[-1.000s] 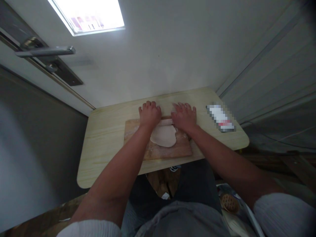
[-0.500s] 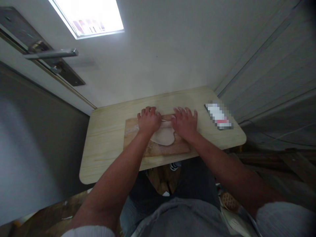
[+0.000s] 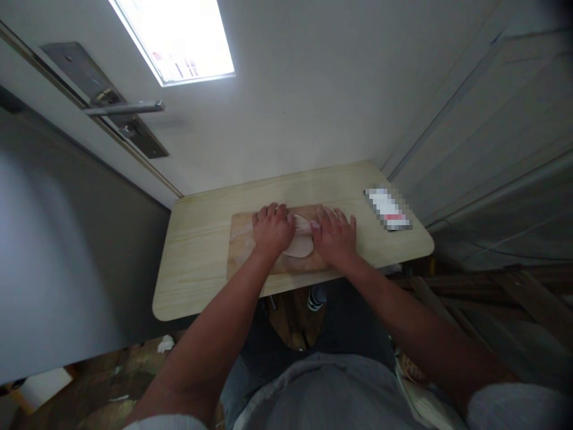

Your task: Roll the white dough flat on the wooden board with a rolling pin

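A flat, pale sheet of dough (image 3: 299,247) lies on a wooden cutting board (image 3: 240,245). Across it runs a thin rolling pin (image 3: 303,227), of which only a short stretch shows between my thumbs. My left hand (image 3: 273,229) presses on the pin's left end, palm down, fingers curved over it. On the right end rests my right hand (image 3: 333,236), also palm down, its fingers bent forward and slightly apart. Both hands hide the pin's ends and parts of the dough's sides. A strip of dough shows beyond the pin, with a larger part nearer me.
The board lies on a light wood table (image 3: 192,251) with rounded corners, set against a white door with a metal handle (image 3: 125,108). A phone (image 3: 387,208), blurred out, lies on the table's right side. A grey panel (image 3: 89,257) stands at the left.
Both hands and the rolling pin have come back toward me over the dough, so dough now shows beyond the pin. The head view has shifted slightly.
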`<state>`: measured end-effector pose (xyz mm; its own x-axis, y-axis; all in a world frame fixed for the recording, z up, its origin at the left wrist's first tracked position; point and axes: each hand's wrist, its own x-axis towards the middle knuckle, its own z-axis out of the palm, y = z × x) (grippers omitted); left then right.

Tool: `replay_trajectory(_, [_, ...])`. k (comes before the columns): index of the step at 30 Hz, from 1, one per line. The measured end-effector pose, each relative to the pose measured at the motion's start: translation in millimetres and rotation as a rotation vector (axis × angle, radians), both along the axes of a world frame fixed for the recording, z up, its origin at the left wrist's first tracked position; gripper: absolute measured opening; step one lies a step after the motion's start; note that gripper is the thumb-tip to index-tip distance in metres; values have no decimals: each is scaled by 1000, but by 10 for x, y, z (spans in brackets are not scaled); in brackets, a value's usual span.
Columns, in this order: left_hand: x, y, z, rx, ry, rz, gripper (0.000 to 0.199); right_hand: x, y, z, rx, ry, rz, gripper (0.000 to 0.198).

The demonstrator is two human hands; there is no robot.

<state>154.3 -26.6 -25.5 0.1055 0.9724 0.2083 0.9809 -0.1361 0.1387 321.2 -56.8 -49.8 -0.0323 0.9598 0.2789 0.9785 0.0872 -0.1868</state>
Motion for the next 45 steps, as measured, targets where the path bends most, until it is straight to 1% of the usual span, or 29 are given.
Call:
replay_trajectory(5, [-6,-138,8,5,3,-8,43,0,-142,-8,-4,9,-2,56])
replay_trajectory(9, [-10,-220,9,6,-8,-8,45,14,-187,15,-3,24,4,56])
replay_trajectory(12, [-16,-229,-2,7,-26,-17,45,30,-124,54,-34,29,24,54])
replay_trajectory(15, [-22,-192,-20,17,-28,-28,45,25,16,89,-50,28,22,54])
replay_trajectory(19, [-17,-101,-25,23,-41,-30,42,-11,202,90,-26,-11,-4,52])
replay_trajectory(23, [-9,20,-17,1,-27,0,42,-40,322,71,-29,-33,-29,51])
replay_trajectory(27, [-30,159,-30,-13,-36,-5,43,-53,443,66,-39,-39,-46,49])
replay_trajectory(32, [-66,334,-48,-46,-33,-11,44,-56,603,78,-58,-65,-32,51])
replay_trajectory(38, [-72,593,-44,-62,-33,-29,43,-58,837,111,-86,-48,-31,52])
replay_trajectory(42, [-68,769,-31,-52,-38,-44,42,-55,1020,94,-122,-48,-32,53])
replay_trajectory(45, [-61,877,-20,-47,-40,-66,41,-49,1118,68,-120,-37,-31,53])
